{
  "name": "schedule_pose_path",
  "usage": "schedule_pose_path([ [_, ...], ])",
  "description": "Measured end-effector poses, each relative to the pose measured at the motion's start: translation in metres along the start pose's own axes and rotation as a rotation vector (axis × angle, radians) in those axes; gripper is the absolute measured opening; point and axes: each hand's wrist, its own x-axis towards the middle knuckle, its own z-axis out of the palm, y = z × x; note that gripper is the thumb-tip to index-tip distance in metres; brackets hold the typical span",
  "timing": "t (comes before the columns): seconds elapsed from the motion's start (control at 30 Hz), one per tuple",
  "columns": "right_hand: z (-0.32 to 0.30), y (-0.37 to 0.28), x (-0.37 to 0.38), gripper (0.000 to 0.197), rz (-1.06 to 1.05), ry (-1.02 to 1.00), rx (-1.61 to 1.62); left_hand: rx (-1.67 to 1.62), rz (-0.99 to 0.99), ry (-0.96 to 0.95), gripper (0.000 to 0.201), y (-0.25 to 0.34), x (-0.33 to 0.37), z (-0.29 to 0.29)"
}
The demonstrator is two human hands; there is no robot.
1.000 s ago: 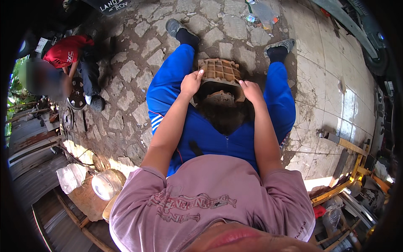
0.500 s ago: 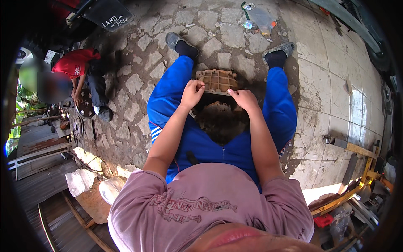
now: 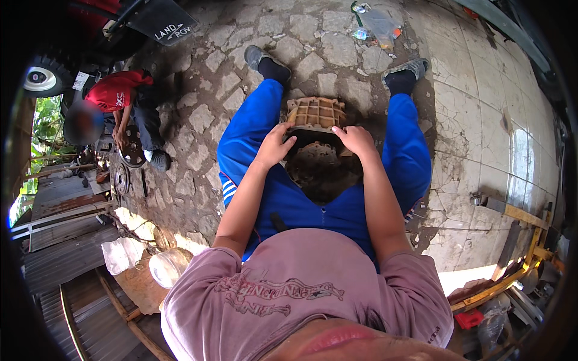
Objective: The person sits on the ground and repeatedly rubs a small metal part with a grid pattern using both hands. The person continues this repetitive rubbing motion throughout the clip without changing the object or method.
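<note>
I sit with my legs in blue trousers spread on a stone-paved floor. Between my knees stands a large rusty-brown cast metal housing (image 3: 317,114) with a ribbed grid face pointing away from me and a dark hollow toward me. My left hand (image 3: 275,146) grips its left rim, fingers curled over the edge. My right hand (image 3: 356,140) rests on its right rim, fingers bent onto the casting. The lower part of the housing is hidden in shadow between my thighs.
A person in a red shirt (image 3: 114,93) crouches at the left over round metal discs (image 3: 130,156). A dark vehicle with a wheel (image 3: 41,78) stands at top left. Plastic litter (image 3: 376,24) lies ahead. A yellow metal frame (image 3: 512,265) is at right, white bags (image 3: 123,256) at lower left.
The view has shifted so the housing and my hands sit lower in the frame. Both hands stay on the housing's rims; the left fingers curl further over the edge.
</note>
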Motion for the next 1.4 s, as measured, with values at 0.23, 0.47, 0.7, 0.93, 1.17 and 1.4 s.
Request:
schedule_pose_path([
  [0.23, 0.031, 0.027, 0.018, 0.07, -0.056, 0.141, 0.07, -0.056, -0.127, -0.072, 0.062, -0.013, -0.006, 0.003],
  [0.47, 0.026, 0.038, 0.022, 0.054, -0.08, 0.167, 0.303, -0.165, -0.144, -0.165, 0.073, -0.032, 0.013, 0.027],
  [0.7, 0.011, 0.015, 0.004, 0.03, -0.142, 0.16, 0.136, -0.258, -0.221, -0.121, 0.079, -0.049, 0.021, 0.038],
  [0.93, 0.033, 0.021, 0.008, 0.046, -0.116, 0.183, 0.034, -0.185, -0.204, -0.016, 0.061, -0.044, 0.013, 0.031],
  [1.17, 0.03, 0.023, 0.022, 0.078, -0.069, 0.081, 0.147, -0.056, -0.087, 0.238, 0.034, -0.043, 0.034, 0.029],
  [1.4, 0.038, 0.03, 0.023, 0.087, -0.126, 0.205, 0.227, -0.012, -0.249, 0.308, 0.032, -0.025, 0.037, 0.018],
])
